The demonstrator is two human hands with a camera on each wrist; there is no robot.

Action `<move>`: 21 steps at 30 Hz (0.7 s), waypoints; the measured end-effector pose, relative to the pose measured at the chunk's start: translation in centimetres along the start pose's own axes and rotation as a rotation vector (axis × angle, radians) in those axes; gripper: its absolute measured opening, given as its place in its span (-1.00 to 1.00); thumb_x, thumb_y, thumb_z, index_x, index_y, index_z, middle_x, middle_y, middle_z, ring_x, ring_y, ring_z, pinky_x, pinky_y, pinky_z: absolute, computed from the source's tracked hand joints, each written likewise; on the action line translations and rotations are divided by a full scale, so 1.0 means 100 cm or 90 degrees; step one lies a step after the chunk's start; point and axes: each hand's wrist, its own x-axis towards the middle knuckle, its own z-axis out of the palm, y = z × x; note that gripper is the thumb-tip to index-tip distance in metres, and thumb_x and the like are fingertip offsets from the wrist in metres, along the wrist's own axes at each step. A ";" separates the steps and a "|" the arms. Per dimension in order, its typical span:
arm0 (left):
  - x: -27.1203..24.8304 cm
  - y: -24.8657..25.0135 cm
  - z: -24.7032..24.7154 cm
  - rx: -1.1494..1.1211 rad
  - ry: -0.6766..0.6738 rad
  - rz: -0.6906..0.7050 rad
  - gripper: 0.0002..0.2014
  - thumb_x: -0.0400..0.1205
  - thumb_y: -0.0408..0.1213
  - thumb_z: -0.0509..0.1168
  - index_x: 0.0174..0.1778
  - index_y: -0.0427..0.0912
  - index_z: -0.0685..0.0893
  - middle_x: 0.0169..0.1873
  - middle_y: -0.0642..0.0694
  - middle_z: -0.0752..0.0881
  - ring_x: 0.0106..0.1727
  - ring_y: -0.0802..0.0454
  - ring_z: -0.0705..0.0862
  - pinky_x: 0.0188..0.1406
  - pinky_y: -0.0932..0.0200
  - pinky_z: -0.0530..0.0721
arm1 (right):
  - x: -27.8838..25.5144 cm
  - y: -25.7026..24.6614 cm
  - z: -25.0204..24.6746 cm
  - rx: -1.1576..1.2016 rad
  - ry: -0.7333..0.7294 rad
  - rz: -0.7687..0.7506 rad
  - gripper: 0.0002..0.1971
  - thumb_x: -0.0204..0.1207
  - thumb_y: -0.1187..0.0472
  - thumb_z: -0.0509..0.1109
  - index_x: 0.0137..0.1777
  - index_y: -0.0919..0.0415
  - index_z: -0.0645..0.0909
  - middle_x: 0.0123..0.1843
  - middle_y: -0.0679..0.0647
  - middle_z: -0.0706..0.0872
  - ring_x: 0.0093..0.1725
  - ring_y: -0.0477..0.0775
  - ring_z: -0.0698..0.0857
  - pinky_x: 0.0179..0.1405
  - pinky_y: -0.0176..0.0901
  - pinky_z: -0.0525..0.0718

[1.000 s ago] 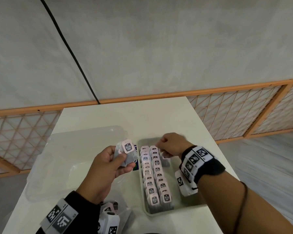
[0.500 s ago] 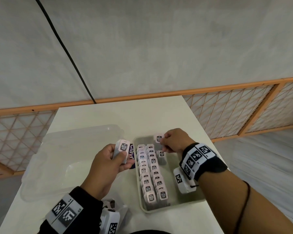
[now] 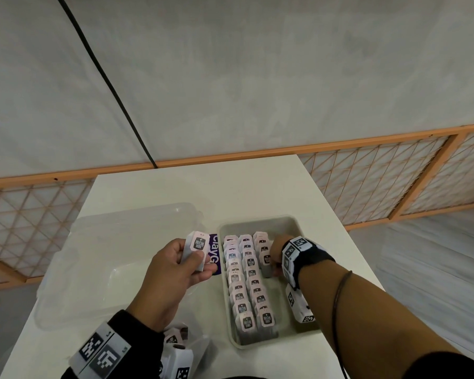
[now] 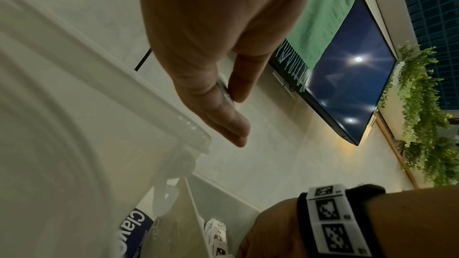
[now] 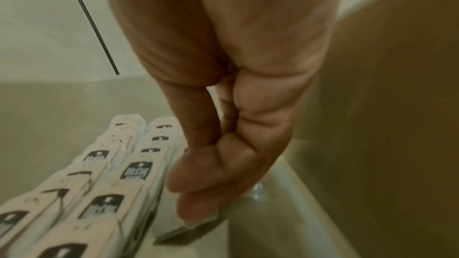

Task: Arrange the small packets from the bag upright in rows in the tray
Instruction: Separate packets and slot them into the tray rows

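A beige tray (image 3: 257, 225) holds two full rows of upright pink-topped packets (image 3: 244, 283) and a short third row at its far right. My right hand (image 3: 274, 259) is down in the tray and pinches one packet (image 5: 181, 227) at the near end of that third row (image 3: 266, 262), with fingers curled over its top. My left hand (image 3: 200, 262) hovers left of the tray and grips a small stack of packets (image 3: 197, 247) between thumb and fingers; in the left wrist view only its thin edge (image 4: 224, 89) shows. The clear bag (image 3: 188, 341) with more packets lies under my left wrist.
A clear plastic lid (image 3: 115, 255) lies on the white table (image 3: 230, 187), left of the tray. A purple label (image 3: 214, 253) shows between my left hand and the tray. The tray's right side (image 3: 292, 236) is bare. The table's edges drop off left and right.
My right hand lifted a packet above the tray's far end, then lowered it into the third row. The left hand kept its stack and barely moved.
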 end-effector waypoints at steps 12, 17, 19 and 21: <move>0.000 -0.001 -0.001 -0.014 -0.043 -0.020 -0.86 0.66 -0.52 0.18 0.05 -0.29 0.60 -0.09 -0.31 0.77 -0.10 -0.19 0.82 -0.14 0.11 0.81 | -0.005 0.005 -0.001 -0.171 -0.041 -0.053 -0.28 0.47 0.07 0.50 0.60 0.03 0.28 0.66 -0.10 0.12 0.62 0.05 0.24 0.56 -0.02 0.30; 0.001 0.000 -0.002 -0.045 -0.083 -0.022 -0.80 0.67 -0.57 0.12 0.13 -0.31 0.55 -0.01 -0.34 0.75 -0.04 -0.20 0.81 -0.11 0.13 0.80 | -0.016 -0.012 -0.015 0.007 0.101 -0.102 -0.82 0.64 0.13 0.26 -0.07 0.24 0.58 0.19 0.13 0.70 0.28 0.13 0.64 0.23 -0.09 0.60; 0.001 0.000 -0.001 -0.064 -0.090 -0.007 -0.82 0.69 -0.55 0.12 0.16 -0.32 0.51 0.01 -0.36 0.74 -0.01 -0.22 0.80 -0.13 0.16 0.80 | -0.026 -0.019 -0.026 0.252 0.111 -0.165 -0.74 0.63 0.11 0.26 -0.22 0.27 0.57 -0.16 0.17 0.76 -0.09 0.12 0.76 -0.08 -0.10 0.71; 0.001 0.001 0.001 -0.080 -0.100 0.006 -0.81 0.71 -0.53 0.11 0.21 -0.31 0.46 0.02 -0.37 0.73 0.01 -0.25 0.79 -0.14 0.16 0.79 | -0.049 -0.027 -0.034 0.539 0.038 -0.279 -0.79 0.59 0.09 0.36 -0.15 0.23 0.63 -0.25 0.12 0.74 -0.36 0.00 0.71 -0.39 -0.22 0.68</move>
